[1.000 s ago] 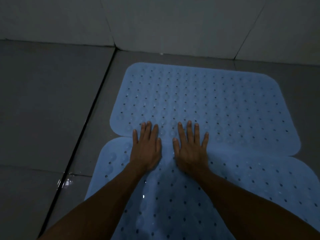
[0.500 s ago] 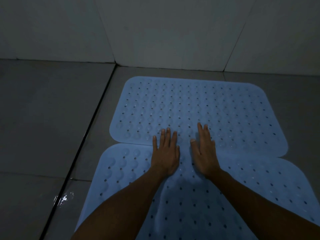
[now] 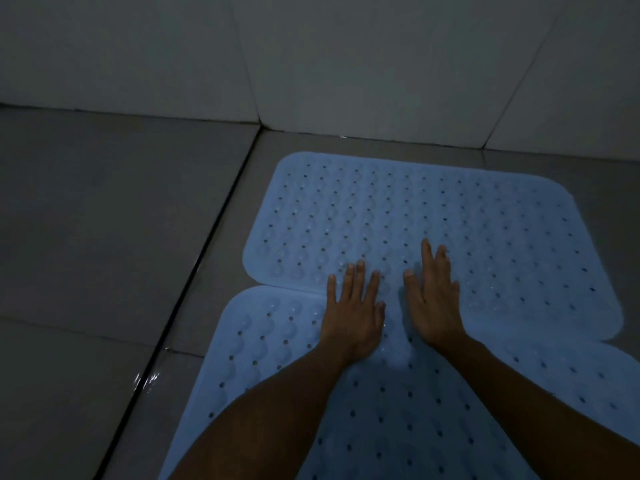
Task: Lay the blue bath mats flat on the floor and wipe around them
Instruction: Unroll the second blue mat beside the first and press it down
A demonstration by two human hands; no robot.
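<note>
Place: a dim bathroom or shower corner.
Floor: large grey glazed floor tiles [image 3: 104, 237], wet by the dark grout line.
Walls: pale tiled walls [image 3: 346, 64].
Mats: perforated blue rubber bath mats [image 3: 415, 209].

A grey tiled floor [image 3: 104, 237] is seen; two blue bath mats, far mat [image 3: 485, 230] and near mat [image 3: 277, 358], are laid edge to edge.

Two mats lie flat on the floor [image 3: 104, 237], one behind the other. The far mat [image 3: 433, 216] lies near the wall [image 3: 346, 64], and the near mat [image 3: 398, 410] touches its front edge. Both hands lie side by side across this joint: the left hand [image 3: 353, 317] to the left, the right hand [image 3: 434, 303] to the right, fingers on the far mat, palms on the near mat. A floor joint [image 3: 180, 303] runs left of the mats.
</note>
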